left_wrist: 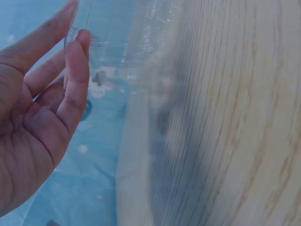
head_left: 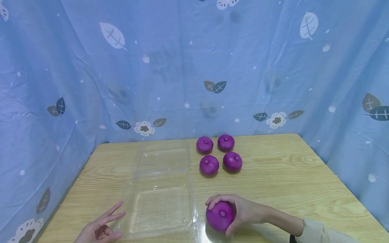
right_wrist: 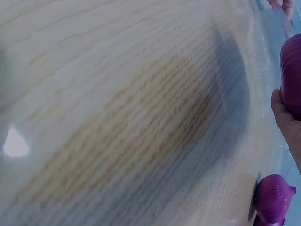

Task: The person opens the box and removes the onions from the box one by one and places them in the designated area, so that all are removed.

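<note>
My right hand (head_left: pixel 243 210) grips a purple onion (head_left: pixel 220 218), fingers over its far side and thumb on the near side. It is just right of the clear plastic container (head_left: pixel 193 206). In the right wrist view the held onion (right_wrist: pixel 292 77) sits at the right edge, partly cut off. My left hand (head_left: pixel 101 225) is beside the container's near left edge, two fingers stretched out and the others bent. The left wrist view has its fingertips right at the rim of the clear plastic (left_wrist: pixel 117 42).
Several more purple onions stand in a group behind: two at the back (head_left: pixel 205 145) (head_left: pixel 226 142) and two in front (head_left: pixel 209 165) (head_left: pixel 232 161). The container has a far and a near section. A wood-grain table (head_left: pixel 273 168) carries everything, with a blue patterned curtain (head_left: pixel 182 67) around it.
</note>
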Motion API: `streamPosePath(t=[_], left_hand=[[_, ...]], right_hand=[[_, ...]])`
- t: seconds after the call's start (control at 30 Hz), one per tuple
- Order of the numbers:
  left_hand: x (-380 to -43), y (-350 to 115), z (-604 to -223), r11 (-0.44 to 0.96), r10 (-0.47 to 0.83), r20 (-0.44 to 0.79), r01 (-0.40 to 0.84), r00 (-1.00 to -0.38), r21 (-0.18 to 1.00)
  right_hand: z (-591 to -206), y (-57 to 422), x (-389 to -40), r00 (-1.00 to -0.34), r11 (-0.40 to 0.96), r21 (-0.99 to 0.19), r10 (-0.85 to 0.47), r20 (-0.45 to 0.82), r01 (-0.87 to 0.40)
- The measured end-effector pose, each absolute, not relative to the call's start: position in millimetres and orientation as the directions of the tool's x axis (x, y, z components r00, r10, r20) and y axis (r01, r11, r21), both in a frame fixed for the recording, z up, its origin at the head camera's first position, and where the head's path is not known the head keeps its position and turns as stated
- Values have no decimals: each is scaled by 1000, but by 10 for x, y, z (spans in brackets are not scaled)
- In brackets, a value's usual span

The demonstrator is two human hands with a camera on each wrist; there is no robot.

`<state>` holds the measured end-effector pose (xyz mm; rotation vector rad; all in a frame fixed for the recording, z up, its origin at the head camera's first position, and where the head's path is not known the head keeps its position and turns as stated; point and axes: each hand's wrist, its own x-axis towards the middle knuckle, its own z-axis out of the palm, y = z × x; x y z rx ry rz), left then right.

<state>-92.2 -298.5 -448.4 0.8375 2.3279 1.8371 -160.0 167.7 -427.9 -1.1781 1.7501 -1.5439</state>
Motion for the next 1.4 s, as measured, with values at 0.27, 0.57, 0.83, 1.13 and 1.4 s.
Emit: streamPosePath(t=[0.27,0.57,0.83,1.13,1.4], left_hand=[[-914,-2978,-4485,149,428,267,359,-863,921],[-913,-2990,-4492,136,444,254,345,-859,929],[-933,-2999,-4524,114,458,272,359,-846,926],[-927,-2997,-4518,131,448,236,324,-862,937],[-948,-3000,-4542,98,480,283,371,-830,923]], right_hand=[[-4309,1662,-1697,-531,8,-970,-838,126,-243],[-4392,1677,-1884,-648,126,-965,-760,54,-229],[-4489,1642,-1959,-720,116,-966,-689,88,-229],[-4530,1568,-2013,-773,171,-962,-632,58,-212],[-4582,1521,-1948,-793,182,-962,-607,54,-205]])
